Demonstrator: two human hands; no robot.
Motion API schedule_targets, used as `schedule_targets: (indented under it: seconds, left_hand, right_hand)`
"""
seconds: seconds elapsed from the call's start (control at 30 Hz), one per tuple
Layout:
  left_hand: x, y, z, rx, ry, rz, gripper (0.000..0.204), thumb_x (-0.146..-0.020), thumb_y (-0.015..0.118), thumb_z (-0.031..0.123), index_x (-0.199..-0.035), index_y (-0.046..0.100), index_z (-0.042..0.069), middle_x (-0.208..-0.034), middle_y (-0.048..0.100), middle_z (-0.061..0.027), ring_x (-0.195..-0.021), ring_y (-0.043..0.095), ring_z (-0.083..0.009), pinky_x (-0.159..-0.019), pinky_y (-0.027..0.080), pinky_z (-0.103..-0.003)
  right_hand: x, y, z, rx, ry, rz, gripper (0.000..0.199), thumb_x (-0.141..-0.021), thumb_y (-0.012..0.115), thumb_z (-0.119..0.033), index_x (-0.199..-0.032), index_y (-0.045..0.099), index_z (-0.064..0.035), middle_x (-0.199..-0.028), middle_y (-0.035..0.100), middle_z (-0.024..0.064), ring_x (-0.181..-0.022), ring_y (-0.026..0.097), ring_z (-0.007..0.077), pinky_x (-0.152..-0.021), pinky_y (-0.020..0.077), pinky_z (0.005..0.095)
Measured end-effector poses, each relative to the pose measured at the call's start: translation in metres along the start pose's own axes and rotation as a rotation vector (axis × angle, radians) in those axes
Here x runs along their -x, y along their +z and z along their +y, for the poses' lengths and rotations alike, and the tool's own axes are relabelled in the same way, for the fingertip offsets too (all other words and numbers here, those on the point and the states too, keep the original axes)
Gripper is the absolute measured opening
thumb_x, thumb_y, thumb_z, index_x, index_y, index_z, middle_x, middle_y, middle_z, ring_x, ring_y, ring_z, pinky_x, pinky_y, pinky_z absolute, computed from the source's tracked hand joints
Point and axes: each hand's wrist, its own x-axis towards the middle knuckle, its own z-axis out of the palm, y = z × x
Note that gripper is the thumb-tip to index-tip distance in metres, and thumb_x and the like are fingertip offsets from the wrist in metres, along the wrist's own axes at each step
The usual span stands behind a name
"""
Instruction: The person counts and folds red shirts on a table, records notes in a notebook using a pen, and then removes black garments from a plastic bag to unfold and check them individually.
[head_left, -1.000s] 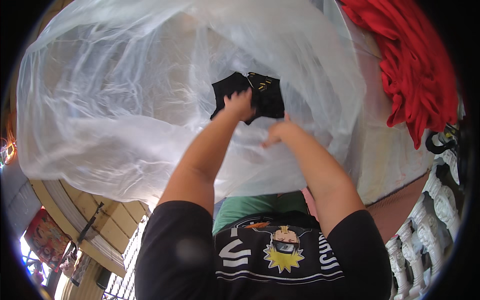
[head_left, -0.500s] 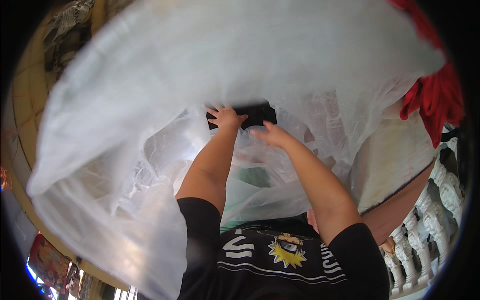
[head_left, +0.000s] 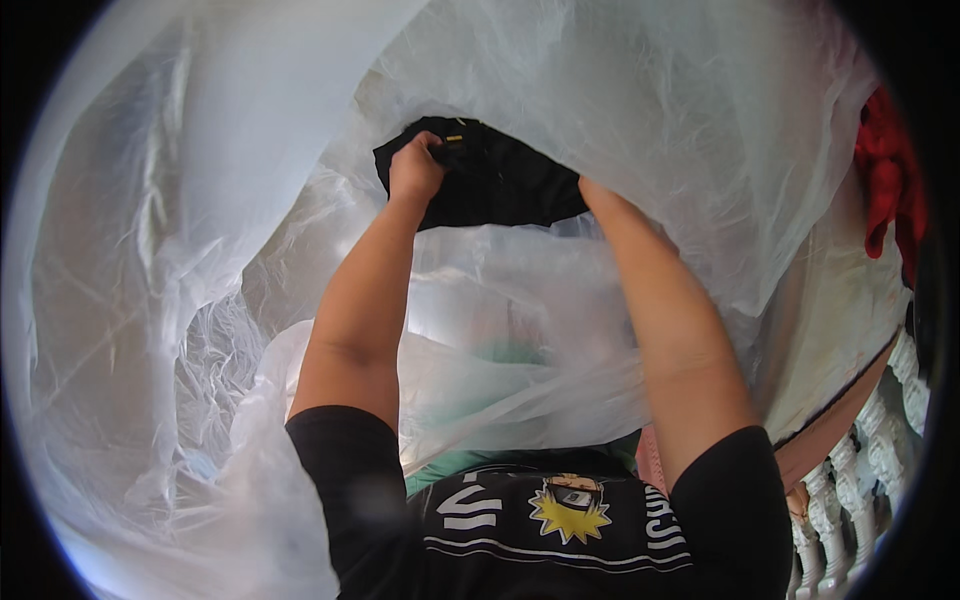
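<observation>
A folded piece of black cloth [head_left: 505, 185], with a small yellow mark near its upper edge, is held out in front of me. My left hand [head_left: 416, 168] is closed on its left part, thumb on top. At the cloth's right end, my right hand [head_left: 597, 195] grips the edge, its fingers mostly hidden. Both arms reach into a large translucent plastic bag [head_left: 700, 120], whose loose film spreads around and above the cloth.
Crumpled plastic film [head_left: 225, 350] billows along the left side. On the right hangs red cloth [head_left: 885, 170], beside a pale board-like surface [head_left: 835, 310]. White carved balusters [head_left: 850, 490] stand at the lower right. Green fabric [head_left: 430, 470] shows by my shirt.
The black cloth has moved up and shows more fully. My left hand has gone from spread fingers on it to a grip; my right hand has moved right to its edge. The plastic has shifted.
</observation>
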Motion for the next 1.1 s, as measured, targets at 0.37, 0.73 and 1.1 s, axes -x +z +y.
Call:
schedule_targets:
  seconds: [0.37,0.73,1.1]
  left_hand:
    - [0.024,0.015,-0.013,-0.065,0.0,-0.023,0.043,-0.066,0.073,0.014,-0.105,0.055,0.016,-0.104,0.056,-0.0098,-0.097,0.056,-0.0301,-0.082,0.046,-0.038]
    - [0.074,0.081,-0.086,0.085,0.102,-0.016,0.042,-0.081,0.06,0.031,-0.111,0.056,0.003,-0.101,0.06,-0.0109,-0.092,0.056,-0.025,-0.084,0.043,-0.039]
    - [0.031,0.039,-0.097,0.026,0.223,-0.315,0.033,-0.083,0.055,0.02,-0.113,0.057,0.004,-0.1,0.062,-0.0211,-0.095,0.06,-0.0317,-0.083,0.045,-0.036]
  right_hand:
    - [0.125,-0.022,-0.039,0.162,-0.072,-0.551,0.056,-0.075,0.067,-0.037,-0.117,0.051,-0.0033,-0.113,0.058,0.016,-0.104,0.055,0.0324,-0.089,0.0437,0.0384]
    - [0.138,-0.022,-0.091,-0.01,-0.153,-0.804,0.026,-0.08,0.059,-0.029,-0.095,0.063,-0.0085,-0.096,0.064,0.0133,-0.097,0.059,0.0294,-0.078,0.0484,0.0428]
    - [0.099,-0.069,-0.029,0.275,-0.374,-0.863,0.03,-0.079,0.057,-0.03,-0.104,0.064,-0.0152,-0.102,0.063,0.012,-0.102,0.057,0.0273,-0.094,0.0334,0.0458]
